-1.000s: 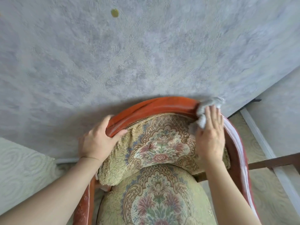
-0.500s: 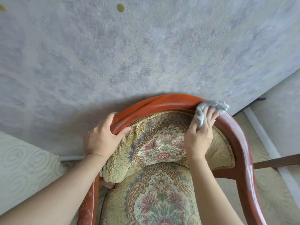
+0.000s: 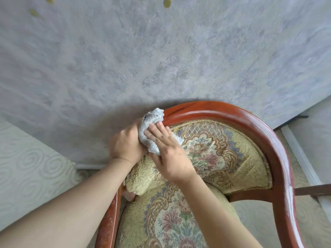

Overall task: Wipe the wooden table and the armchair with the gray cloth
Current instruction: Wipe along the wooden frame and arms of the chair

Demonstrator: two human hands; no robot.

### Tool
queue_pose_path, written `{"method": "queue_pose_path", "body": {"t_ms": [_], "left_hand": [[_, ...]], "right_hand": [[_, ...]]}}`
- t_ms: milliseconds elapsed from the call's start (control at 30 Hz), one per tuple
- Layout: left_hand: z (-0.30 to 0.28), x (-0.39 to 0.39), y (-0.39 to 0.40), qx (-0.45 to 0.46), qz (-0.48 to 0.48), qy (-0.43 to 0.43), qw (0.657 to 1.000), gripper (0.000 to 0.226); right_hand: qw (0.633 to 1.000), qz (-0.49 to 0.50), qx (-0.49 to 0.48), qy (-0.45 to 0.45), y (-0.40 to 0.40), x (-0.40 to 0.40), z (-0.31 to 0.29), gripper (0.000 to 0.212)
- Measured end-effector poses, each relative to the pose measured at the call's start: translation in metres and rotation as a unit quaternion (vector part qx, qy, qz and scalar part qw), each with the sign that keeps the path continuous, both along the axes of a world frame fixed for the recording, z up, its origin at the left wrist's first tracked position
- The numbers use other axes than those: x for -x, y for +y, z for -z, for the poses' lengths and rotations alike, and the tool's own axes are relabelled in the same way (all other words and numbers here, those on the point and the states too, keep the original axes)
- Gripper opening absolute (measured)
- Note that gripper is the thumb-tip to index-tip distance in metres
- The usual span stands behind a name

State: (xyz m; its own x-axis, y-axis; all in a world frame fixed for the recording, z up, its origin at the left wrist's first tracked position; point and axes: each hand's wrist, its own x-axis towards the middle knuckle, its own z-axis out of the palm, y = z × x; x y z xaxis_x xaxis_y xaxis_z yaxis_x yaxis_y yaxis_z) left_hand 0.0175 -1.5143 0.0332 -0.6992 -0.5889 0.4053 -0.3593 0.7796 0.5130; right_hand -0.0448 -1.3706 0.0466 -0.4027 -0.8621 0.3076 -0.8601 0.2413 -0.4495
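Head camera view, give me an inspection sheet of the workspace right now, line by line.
Surface: curved red wooden rail of the armchair, glossy; no table in view.
Job's things: gray cloth bunched on the rail's left part, above the floral backrest cushion.
Clutter: nothing seen.
Grippers: right hand lies flat on the cloth; left hand grips the rail beside it, touching the cloth.
Cables: nothing seen.
Surroundings: gray patterned wall close behind the chair; white baseboard at right; pale patterned floor.
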Motion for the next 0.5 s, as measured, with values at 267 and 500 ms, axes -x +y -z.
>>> {"method": "queue_pose_path", "body": {"t_ms": [267,500], "left_hand": [[0.003,0.001,-0.004,0.042,0.005,-0.005,0.999,0.059],[0.004,0.002,-0.005,0.021,0.009,-0.015,1.000,0.057]], "right_hand": [[0.967,0.229,0.046,0.100,0.033,0.067,-0.020,0.051],[0.938,0.321,0.129,0.026,-0.002,0.034,-0.009,0.051]]}}
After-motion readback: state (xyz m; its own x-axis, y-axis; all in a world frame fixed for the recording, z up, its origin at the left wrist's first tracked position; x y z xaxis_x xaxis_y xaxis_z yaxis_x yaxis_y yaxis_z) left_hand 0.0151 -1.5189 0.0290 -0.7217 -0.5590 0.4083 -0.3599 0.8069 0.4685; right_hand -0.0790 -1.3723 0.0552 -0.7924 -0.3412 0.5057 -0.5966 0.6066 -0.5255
